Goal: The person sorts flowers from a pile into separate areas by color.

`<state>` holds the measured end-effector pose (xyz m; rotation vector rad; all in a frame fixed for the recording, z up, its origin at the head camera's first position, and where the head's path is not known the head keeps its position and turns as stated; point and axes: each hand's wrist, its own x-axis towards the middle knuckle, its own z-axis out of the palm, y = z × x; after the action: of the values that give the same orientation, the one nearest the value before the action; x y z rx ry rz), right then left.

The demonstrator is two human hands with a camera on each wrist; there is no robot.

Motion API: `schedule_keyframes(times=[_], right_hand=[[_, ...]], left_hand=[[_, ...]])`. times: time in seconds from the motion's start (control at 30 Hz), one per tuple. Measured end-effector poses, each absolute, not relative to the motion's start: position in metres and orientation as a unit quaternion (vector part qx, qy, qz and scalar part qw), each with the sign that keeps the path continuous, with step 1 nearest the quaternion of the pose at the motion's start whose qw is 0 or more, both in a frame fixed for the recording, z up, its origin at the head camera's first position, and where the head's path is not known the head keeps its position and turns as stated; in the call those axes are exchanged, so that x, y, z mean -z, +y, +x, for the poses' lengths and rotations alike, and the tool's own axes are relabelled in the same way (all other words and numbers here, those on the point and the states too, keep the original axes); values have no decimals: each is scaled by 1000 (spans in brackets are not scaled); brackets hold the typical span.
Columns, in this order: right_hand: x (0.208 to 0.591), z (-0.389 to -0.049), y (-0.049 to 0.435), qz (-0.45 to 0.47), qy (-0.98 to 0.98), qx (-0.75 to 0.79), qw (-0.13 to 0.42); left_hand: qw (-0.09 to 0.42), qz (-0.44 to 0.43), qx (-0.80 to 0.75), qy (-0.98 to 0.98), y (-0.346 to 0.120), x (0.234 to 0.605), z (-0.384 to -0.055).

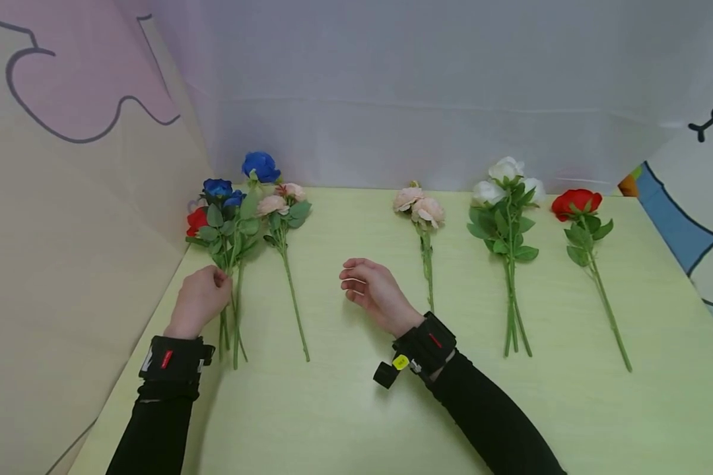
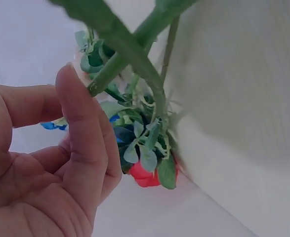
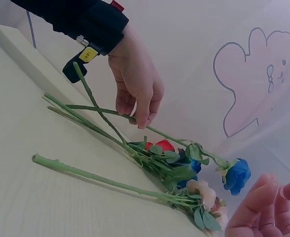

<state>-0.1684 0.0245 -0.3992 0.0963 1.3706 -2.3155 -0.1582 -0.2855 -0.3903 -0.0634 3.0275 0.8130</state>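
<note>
My left hand (image 1: pixel 201 298) pinches the green stem of an artificial blue rose (image 1: pixel 261 166) between thumb and fingertips. The right wrist view shows this blue rose (image 3: pixel 237 176) slanting over a pile of stems. Below it lie darker blue roses (image 1: pixel 218 188) and a red rose (image 1: pixel 197 221), their leaves overlapping. In the left wrist view the pinched stem (image 2: pixel 107 75) crosses another stem near the fingertips. My right hand (image 1: pixel 375 290) hovers over the middle of the table, fingers loosely bent around nothing. A pink flower stem (image 1: pixel 291 290) lies between the two hands.
Along the yellow-green table (image 1: pixel 344 409) lie pink flowers (image 1: pixel 426 212), a bunch of white roses (image 1: pixel 507 169) and a single red rose (image 1: pixel 577 203), going rightward. A pale cloth (image 1: pixel 392 86) hangs behind, and a printed sheet (image 1: pixel 65 218) borders the left side.
</note>
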Motion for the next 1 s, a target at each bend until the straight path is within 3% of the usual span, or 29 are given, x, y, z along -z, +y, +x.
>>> schedule_keyframes(times=[0.5,1.0], right_hand=[[400,-176,70,28,554,809,194],[400,-185,131,-60,815,568,96]], left_hand=[[-66,6,-292,954,-265,375,-161],[38,34,-369,928,-212,372,-179]])
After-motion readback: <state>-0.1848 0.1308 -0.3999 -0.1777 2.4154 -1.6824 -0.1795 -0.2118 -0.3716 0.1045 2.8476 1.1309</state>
